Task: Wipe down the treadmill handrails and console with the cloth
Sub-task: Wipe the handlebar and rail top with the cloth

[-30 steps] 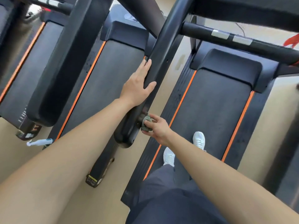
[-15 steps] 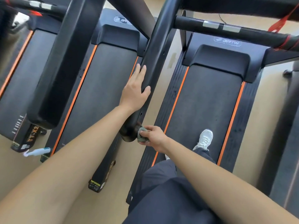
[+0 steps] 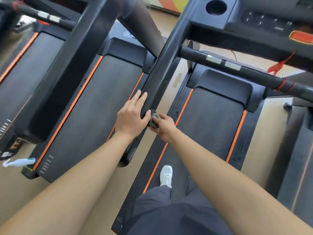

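I stand on a black treadmill with orange stripes. Its left handrail (image 3: 160, 70) runs from the console (image 3: 262, 19) at the top right down toward me. My left hand (image 3: 130, 117) rests on this rail, fingers straight along its left face and thumb laid over the top. Just below that thumb, my right hand (image 3: 165, 128) grips a small bunched grey-green cloth (image 3: 153, 122) and presses it against the rail's right side. The rail's lower end is hidden behind my left forearm.
A black crossbar (image 3: 245, 72) with silver sensor plates and a red cord spans below the console. A second treadmill (image 3: 94, 107) stands close on the left. A white spray bottle (image 3: 18, 162) lies on the floor at far left. My white shoe (image 3: 166, 175) is on the belt.
My right hand has slid the cloth up from the rail's end to just under my left thumb. The view has tilted up, bringing the console into sight. My left hand stays on the rail.
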A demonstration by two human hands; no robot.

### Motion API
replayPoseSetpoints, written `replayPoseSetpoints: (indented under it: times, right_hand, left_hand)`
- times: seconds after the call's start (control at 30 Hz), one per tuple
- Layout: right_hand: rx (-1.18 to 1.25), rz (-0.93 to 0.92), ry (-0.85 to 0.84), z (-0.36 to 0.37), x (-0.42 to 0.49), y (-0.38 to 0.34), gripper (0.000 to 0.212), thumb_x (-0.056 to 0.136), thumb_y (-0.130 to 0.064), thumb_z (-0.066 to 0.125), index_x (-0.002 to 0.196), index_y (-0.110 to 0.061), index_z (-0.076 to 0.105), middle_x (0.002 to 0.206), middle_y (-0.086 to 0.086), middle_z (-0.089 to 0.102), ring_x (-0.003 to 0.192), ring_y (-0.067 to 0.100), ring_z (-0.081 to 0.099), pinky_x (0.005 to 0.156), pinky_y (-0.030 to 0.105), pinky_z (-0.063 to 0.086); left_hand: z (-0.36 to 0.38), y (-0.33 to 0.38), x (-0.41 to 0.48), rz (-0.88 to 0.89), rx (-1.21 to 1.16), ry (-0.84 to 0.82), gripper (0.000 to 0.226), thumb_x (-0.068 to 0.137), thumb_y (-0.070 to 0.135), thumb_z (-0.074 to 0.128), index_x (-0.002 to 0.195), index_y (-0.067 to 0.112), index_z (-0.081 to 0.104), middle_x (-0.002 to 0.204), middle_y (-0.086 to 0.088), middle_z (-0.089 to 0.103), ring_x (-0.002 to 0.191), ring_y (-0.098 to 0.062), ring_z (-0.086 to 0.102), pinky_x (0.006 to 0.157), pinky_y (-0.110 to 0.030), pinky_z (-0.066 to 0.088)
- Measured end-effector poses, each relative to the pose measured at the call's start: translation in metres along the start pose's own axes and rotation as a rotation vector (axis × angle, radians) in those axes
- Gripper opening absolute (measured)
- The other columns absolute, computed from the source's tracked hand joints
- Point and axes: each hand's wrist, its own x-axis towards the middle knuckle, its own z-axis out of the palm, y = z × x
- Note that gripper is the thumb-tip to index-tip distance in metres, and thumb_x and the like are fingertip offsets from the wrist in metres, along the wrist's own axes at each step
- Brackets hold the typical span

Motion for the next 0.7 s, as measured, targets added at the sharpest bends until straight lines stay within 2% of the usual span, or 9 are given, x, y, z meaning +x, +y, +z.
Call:
replayPoseSetpoints:
  times: [0.13, 0.4, 0.53, 0.63, 0.7]
  right_hand:
    - [-0.006, -0.064, 0.046, -0.005, 0.016, -0.033, 0.033, 0.099, -0.01, 0.061, 0.131, -0.007, 0.059, 0.122, 0.015, 0.065, 0.104, 0.026, 0.067, 0.081, 0.035, 0.061]
    - [-0.036, -0.148, 0.112, -0.014, 0.04, -0.105, 0.037, 0.096, -0.009, 0.065, 0.133, -0.008, 0.058, 0.125, 0.014, 0.062, 0.104, 0.026, 0.066, 0.066, 0.024, 0.058]
    - [-0.065, -0.207, 0.091, -0.018, 0.043, -0.147, 0.034, 0.096, -0.008, 0.066, 0.129, -0.015, 0.059, 0.112, 0.006, 0.063, 0.098, 0.021, 0.067, 0.066, 0.022, 0.057]
    - [-0.144, -0.277, 0.028, -0.024, 0.038, -0.171, 0.023, 0.095, -0.011, 0.067, 0.118, -0.014, 0.063, 0.103, 0.003, 0.066, 0.086, 0.015, 0.067, 0.068, 0.022, 0.057]
    - [-0.192, -0.324, -0.05, -0.031, 0.031, -0.185, 0.03, 0.093, -0.018, 0.068, 0.122, -0.013, 0.065, 0.105, 0.006, 0.066, 0.088, 0.018, 0.067, 0.069, 0.023, 0.056]
  left_hand:
    - [0.0, 0.001, -0.001, 0.004, 0.015, 0.036, 0.06, 0.095, 0.037, 0.063, 0.15, 0.021, 0.048, 0.157, -0.004, 0.046, 0.125, -0.028, 0.06, 0.089, -0.046, 0.058]
    - [0.004, 0.005, -0.002, 0.017, 0.071, 0.128, 0.053, 0.092, 0.036, 0.062, 0.142, 0.017, 0.058, 0.151, -0.003, 0.053, 0.114, -0.024, 0.064, 0.079, -0.041, 0.058]
    - [0.006, 0.005, -0.002, 0.007, 0.08, 0.153, 0.05, 0.093, 0.037, 0.062, 0.138, 0.016, 0.061, 0.148, -0.002, 0.056, 0.114, -0.023, 0.063, 0.082, -0.04, 0.056]
    - [0.005, 0.005, -0.002, -0.006, 0.082, 0.121, 0.05, 0.092, 0.037, 0.062, 0.138, 0.017, 0.061, 0.149, -0.001, 0.055, 0.115, -0.023, 0.063, 0.086, -0.039, 0.053]
    - [0.005, 0.011, 0.001, -0.075, 0.069, 0.105, 0.051, 0.089, 0.037, 0.064, 0.135, 0.017, 0.063, 0.147, -0.001, 0.057, 0.116, -0.023, 0.062, 0.091, -0.04, 0.051]
